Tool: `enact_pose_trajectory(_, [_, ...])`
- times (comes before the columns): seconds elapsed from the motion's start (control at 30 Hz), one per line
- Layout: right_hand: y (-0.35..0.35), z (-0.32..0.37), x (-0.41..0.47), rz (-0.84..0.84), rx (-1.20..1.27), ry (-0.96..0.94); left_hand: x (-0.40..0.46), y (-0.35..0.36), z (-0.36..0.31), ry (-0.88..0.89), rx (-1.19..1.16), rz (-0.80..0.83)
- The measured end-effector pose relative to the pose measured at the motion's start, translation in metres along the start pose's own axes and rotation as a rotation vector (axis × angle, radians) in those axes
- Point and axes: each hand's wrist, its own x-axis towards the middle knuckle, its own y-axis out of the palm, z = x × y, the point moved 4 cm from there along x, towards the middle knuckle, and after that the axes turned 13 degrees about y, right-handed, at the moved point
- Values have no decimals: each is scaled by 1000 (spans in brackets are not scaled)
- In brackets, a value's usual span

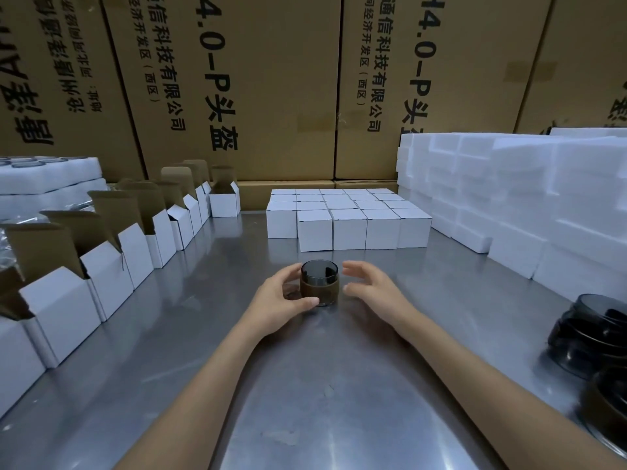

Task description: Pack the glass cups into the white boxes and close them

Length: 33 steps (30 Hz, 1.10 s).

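A dark smoked glass cup point(319, 283) stands upright on the steel table point(305, 385), with a brown band around its lower half. My left hand point(283, 296) holds it from the left, thumb curled round its front base. My right hand point(368, 283) hovers just right of the cup, fingers relaxed, a small gap between them and the glass. A row of open white boxes point(112, 262) with raised brown flaps runs along the left side. Closed white boxes point(346, 218) stand in a block behind the cup.
More dark glass cups point(597, 337) are piled at the right edge. White foam blocks point(509, 195) are stacked at the back right, and foam trays point(47, 178) at the far left. Tall brown cartons point(271, 79) wall off the back.
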Motion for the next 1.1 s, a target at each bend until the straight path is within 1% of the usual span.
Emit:
enact_pose_trajectory(0.07, [8,1,-1,65,-51,-46,0,1,0,17,-1,8])
enact_pose_trajectory(0.13, [13,1,-2,90,-92,-91,0,2,-1,34,8,16])
enact_pose_trajectory(0.27, [13,1,-2,43,-136,-130,0,4,-2,73,9,35])
enact_pose_trajectory(0.43, [12,3,-4,47,-84,-134,0,3,-2,99,-2,9])
enact_pose_trajectory(0.53, [12,5,-7,44,-41,-171,0,3,-5,117,-18,-21])
enact_pose_trajectory(0.6, [13,8,-10,18,-89,-214,0,4,-6,129,-27,-25])
enact_pose_trajectory(0.7, [15,10,-13,-55,-242,-263,-1,4,-8,150,-44,-30])
enact_pose_trajectory(0.8, [16,9,-13,-107,-318,-290,-2,4,-9,160,-43,-26])
enact_pose_trajectory(1.0, [15,7,-12,-130,-350,-307,-2,5,-9,164,-44,-33])
enact_pose_trajectory(1.1, [15,7,-11,-94,-279,-303,-2,5,-9,159,-51,-44])
